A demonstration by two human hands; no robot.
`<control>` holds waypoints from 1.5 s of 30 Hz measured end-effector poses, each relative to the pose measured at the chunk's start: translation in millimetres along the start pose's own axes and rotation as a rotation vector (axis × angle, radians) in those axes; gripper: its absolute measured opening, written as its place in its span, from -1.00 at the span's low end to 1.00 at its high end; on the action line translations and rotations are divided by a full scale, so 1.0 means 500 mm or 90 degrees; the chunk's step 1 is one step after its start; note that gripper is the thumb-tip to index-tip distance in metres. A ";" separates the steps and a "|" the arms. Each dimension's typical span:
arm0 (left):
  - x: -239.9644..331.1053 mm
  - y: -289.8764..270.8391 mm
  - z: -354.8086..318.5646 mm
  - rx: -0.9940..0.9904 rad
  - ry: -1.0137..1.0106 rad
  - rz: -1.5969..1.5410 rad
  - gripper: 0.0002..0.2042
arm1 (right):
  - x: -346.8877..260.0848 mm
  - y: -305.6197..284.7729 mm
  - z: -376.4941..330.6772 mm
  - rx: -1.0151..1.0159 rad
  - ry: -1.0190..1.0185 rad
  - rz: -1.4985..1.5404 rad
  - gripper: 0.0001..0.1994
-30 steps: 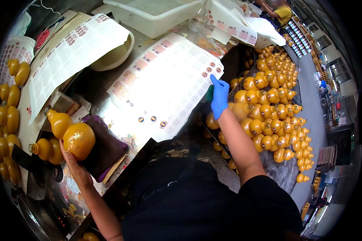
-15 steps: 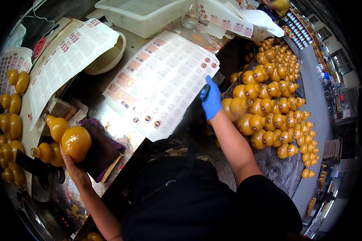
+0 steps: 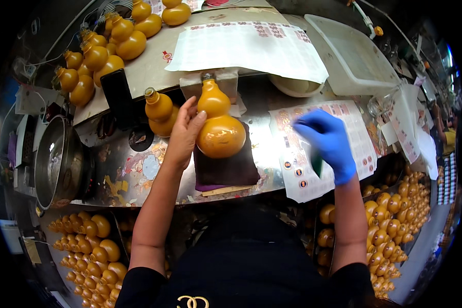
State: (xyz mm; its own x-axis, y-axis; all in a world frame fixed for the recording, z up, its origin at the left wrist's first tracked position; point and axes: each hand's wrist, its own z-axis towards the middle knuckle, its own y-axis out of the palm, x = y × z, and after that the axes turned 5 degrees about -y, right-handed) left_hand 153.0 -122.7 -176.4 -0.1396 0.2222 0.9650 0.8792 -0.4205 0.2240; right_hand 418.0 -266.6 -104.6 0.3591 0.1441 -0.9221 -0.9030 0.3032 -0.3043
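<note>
At the bench's near edge, the bare left hand touches the side of an amber gourd bottle over a dark cloth. The blue-gloved right hand, gripping a dark green piece, is above a sticker sheet. A pan stands at the left end.

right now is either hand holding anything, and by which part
The left hand holds a yellow bottle by its left side, thumb at the narrow waist. The gloved right hand seems to hold a dark green piece; exactly where is unclear.
</note>
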 end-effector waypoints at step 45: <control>0.026 0.019 0.031 -0.047 -0.072 -0.087 -0.49 | 0.085 0.223 0.179 -0.246 0.203 0.181 -0.42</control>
State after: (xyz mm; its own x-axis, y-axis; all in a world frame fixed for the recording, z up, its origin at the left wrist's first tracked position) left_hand 166.6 -110.2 -163.8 -0.1987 0.3777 0.9043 0.8195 -0.4420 0.3647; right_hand 353.6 -142.2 -156.3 0.0542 -0.1397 -0.9887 -0.9958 -0.0811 -0.0431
